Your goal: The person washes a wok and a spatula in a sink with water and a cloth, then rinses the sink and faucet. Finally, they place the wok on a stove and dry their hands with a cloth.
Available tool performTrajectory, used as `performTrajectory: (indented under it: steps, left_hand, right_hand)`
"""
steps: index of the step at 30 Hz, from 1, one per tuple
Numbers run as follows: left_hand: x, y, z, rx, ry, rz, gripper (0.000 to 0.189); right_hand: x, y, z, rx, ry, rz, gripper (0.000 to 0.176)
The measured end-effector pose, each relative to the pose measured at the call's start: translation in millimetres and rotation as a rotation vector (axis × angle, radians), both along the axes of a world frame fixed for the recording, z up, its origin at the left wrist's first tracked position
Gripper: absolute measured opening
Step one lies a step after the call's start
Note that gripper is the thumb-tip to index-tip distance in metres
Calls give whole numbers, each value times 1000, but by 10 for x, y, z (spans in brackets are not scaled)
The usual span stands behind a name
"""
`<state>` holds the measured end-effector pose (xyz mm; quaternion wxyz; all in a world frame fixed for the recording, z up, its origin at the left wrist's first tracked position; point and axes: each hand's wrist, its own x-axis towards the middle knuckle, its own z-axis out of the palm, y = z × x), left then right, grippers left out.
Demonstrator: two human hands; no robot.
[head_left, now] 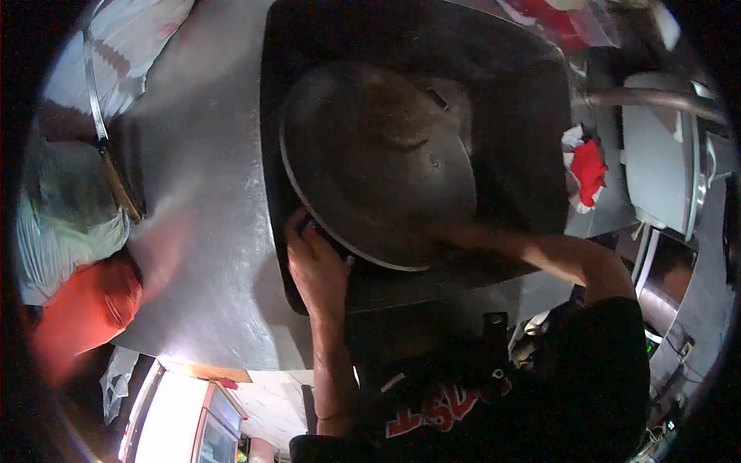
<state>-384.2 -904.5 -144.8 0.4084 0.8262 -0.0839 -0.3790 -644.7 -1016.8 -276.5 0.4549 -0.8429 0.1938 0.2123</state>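
A big dark metal wok (370, 147) sits tilted inside a deep sink (517, 139). My left hand (318, 258) is closed at the wok's near left rim, its fingers wrapped round what looks like the handle there. My right hand (455, 234) reaches over the near right side of the wok, low at its inner surface. Shadow and blur hide the right fingers, so I cannot make out whether they hold anything. Brownish residue shows on the far inside wall of the wok.
A metal counter (201, 177) runs left of the sink. On it lie a long wooden-handled tool (116, 181), plastic bags (69, 247) and a red bundle (96, 301). A red and white cloth (587, 174) rests on the right edge, near a pale container (656, 162).
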Motion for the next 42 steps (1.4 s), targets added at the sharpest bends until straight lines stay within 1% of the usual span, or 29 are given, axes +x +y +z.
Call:
performTrajectory:
  steps: [1, 2, 3, 4, 6, 8, 9, 11, 14, 15, 16, 18, 19, 20, 22, 24, 26, 27, 29, 31, 32, 34, 35, 36, 37, 38, 39, 41, 42]
  left_hand:
    - [1, 0, 22, -1, -108, -76, 30]
    - [9, 5, 29, 2, -216, -150, 30]
    - [26, 9, 27, 11, -225, -141, 30]
    - [36, 3, 19, 34, -185, -142, 30]
    - [34, -1, -31, 56, -156, -136, 30]
    - [14, 14, -56, 45, -127, -119, 30]
    - [17, 9, -100, 47, -124, -115, 30]
    - [8, 36, -162, -71, -160, -90, 30]
    - [14, 20, -127, -63, -115, -48, 30]
    - [23, 28, -134, -65, -111, -47, 30]
    - [21, 40, -158, -78, -129, -53, 29]
    - [21, 49, -186, -83, -147, -53, 29]
    - [27, 44, -185, -77, -151, -51, 29]
    - [19, 46, -172, -68, -150, -49, 29]
    - [16, 10, -114, 0, -133, -53, 29]
    - [51, -38, -14, 77, -123, -50, 29]
    - [68, -90, 90, 196, 99, 13, 29]
    - [50, -49, 29, 199, 103, 16, 29]
    - [33, 43, -146, -34, -118, -56, 29]
    - [46, 23, -88, 15, -79, -49, 29]
    - [45, 22, -70, 71, -39, -41, 29]
    - [24, 39, -134, 12, -48, -21, 28]
    - [28, 43, -163, -50, -65, -7, 28]
    - [36, 46, -174, -49, -72, -2, 28]
    - [31, 56, -179, -48, -60, -1, 28]
    - [25, 65, -180, -45, -46, -4, 28]
    - [26, 77, -168, -37, -45, -7, 28]
    - [49, 53, -143, -59, -20, -24, 28]
    - [64, 43, -151, -67, -24, -27, 28]
  right_hand:
    - [-87, -279, -331, -226, 73, 99, 38]
    - [382, -484, -109, -667, 450, 389, 41]
    - [123, -758, -646, -951, -4, 146, 39]
    - [277, -1035, -969, -952, -60, -39, 38]
    - [1016, -1229, -1180, -909, -90, -212, 37]
    - [1766, -981, -1163, -832, -267, -209, 35]
    - [1920, -869, -1069, -795, -336, -182, 35]
    - [1723, -855, -1076, -736, -372, -153, 33]
    - [885, -917, -997, -696, -291, -125, 32]
    - [572, -827, -914, -676, -257, -105, 31]
    - [472, -680, -858, -676, -252, -99, 31]
    - [78, -21, -660, -613, -2, -67, 30]
    - [10, 138, -635, -578, 120, -55, 31]
    - [16, 256, -554, -515, 178, -30, 31]
    - [107, 9, -634, -443, 158, 19, 31]
    - [178, -695, -1124, -436, 90, -9, 31]
    - [513, -1292, -1521, -399, 131, -173, 32]
    - [583, -1330, -1524, -399, 193, -224, 32]
    - [555, -1025, -1298, -424, 305, -209, 33]
    - [412, -468, -663, -361, 355, -50, 33]
    - [396, -391, -529, -359, 358, -47, 33]
    - [310, -382, -403, -443, 418, 252, 34]
    - [162, -536, -740, -437, 274, 166, 35]
    - [76, -782, -1235, -427, 129, 81, 35]
    - [309, -1158, -1599, -389, 99, -31, 35]
    - [552, -1381, -1744, -348, 73, -147, 34]
    - [506, -1282, -1767, -340, 75, -149, 34]
    - [392, -1021, -1456, -751, 155, 102, 32]
    - [189, -758, -1267, -581, 143, 39, 32]
